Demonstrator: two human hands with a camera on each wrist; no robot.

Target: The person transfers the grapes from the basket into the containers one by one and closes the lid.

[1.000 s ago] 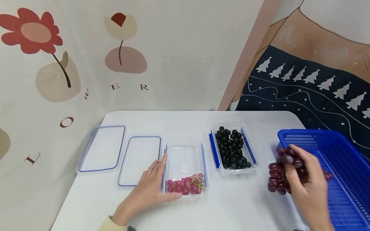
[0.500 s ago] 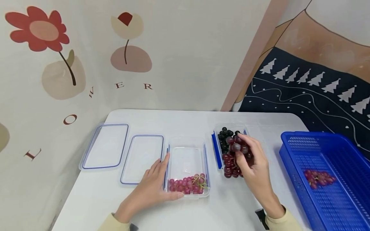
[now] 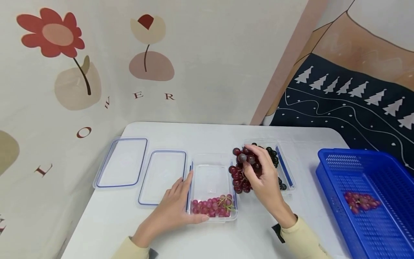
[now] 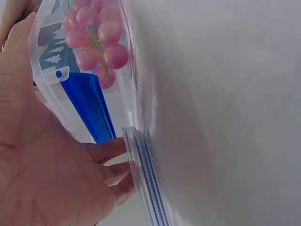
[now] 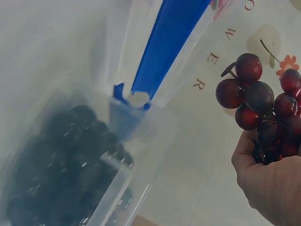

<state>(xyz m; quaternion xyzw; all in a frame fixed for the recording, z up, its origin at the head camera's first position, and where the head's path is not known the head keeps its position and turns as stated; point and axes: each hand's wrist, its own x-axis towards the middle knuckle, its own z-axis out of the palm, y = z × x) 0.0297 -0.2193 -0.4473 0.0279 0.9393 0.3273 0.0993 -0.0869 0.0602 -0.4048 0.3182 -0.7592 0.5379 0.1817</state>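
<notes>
My right hand (image 3: 266, 183) grips a bunch of dark red grapes (image 3: 237, 176) from above, thumb and fingers round it. The bunch hangs between two clear containers, in front of the left part of the right one. In the right wrist view the dark red grapes (image 5: 270, 103) bulge out above the hand. My left hand (image 3: 171, 207) rests against the left side and front corner of the middle clear container (image 3: 207, 180), fingers fairly straight. Pink grapes (image 3: 211, 208) with green stems lie at that container's near end. Black grapes (image 3: 274, 157), partly hidden by my right hand, fill the right container (image 3: 289, 176).
Two clear lids (image 3: 163, 176) with blue seals lie at the left of the white table (image 3: 207, 138); my left fingertips are beside the nearer one. At the right stands a blue mesh basket (image 3: 333, 201) holding a small reddish bunch of grapes (image 3: 361, 202).
My right hand has carried the dark red grapes left from above the blue basket, across the black grapes, towards the middle container. My left hand has stayed at that container.
</notes>
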